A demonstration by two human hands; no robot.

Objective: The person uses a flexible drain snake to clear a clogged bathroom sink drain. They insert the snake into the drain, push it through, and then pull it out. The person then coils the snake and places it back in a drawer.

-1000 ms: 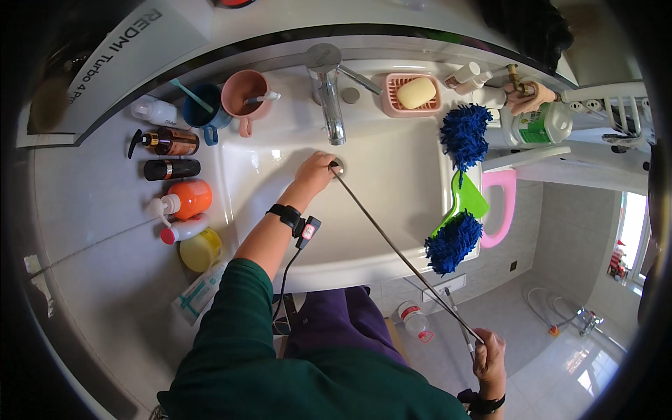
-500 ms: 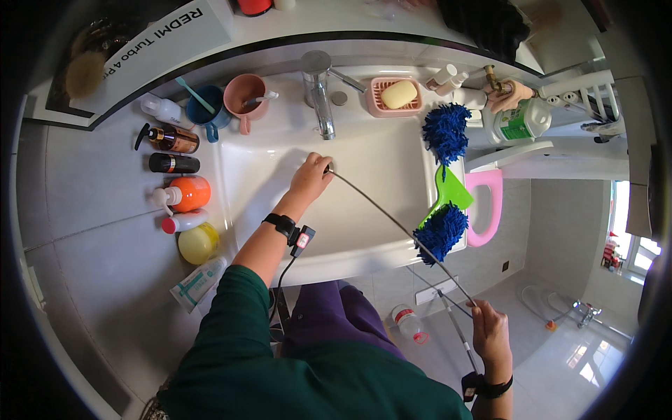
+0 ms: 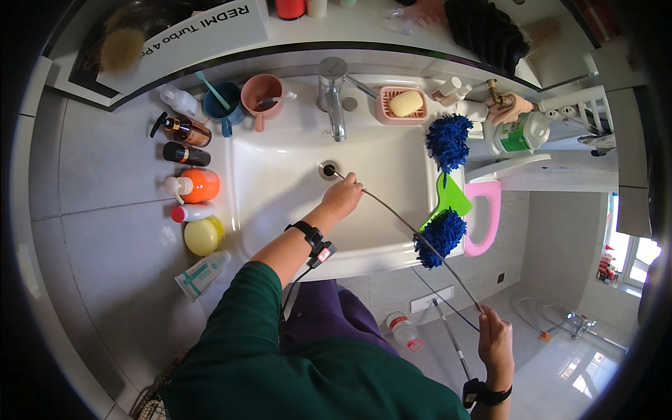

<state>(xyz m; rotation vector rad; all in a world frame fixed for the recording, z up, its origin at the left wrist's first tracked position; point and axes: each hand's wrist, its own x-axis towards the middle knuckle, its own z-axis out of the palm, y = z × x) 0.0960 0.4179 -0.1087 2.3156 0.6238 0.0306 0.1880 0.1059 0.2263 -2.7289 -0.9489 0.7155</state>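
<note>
A thin, flexible drain snake [image 3: 401, 220] runs in a curve across the white sink [image 3: 276, 231]. Its tip end goes into the dark drain hole [image 3: 324, 170]. My left hand [image 3: 341, 198] is closed around it a short way from the drain, over the basin. Beyond the sink's right front corner, my right hand [image 3: 495, 337] grips the snake farther back. The snake crosses over one end of a blue microfiber duster [image 3: 441, 236]. A chrome faucet [image 3: 334, 91] stands behind the drain.
Pump bottles such as an orange one [image 3: 199, 186] line the left ledge, beside blue [image 3: 222, 110] and pink [image 3: 262, 97] cups. A soap dish [image 3: 395, 112] sits on the back rim. A bright green dustpan-like piece [image 3: 453, 197] lies on the right rim. On the floor are a plastic bottle [image 3: 404, 330] and a mop [image 3: 452, 337].
My left hand has moved back along the snake, away from the drain toward the right, leaving the drain hole uncovered. My right hand keeps its hold. The whole view has shifted slightly.
</note>
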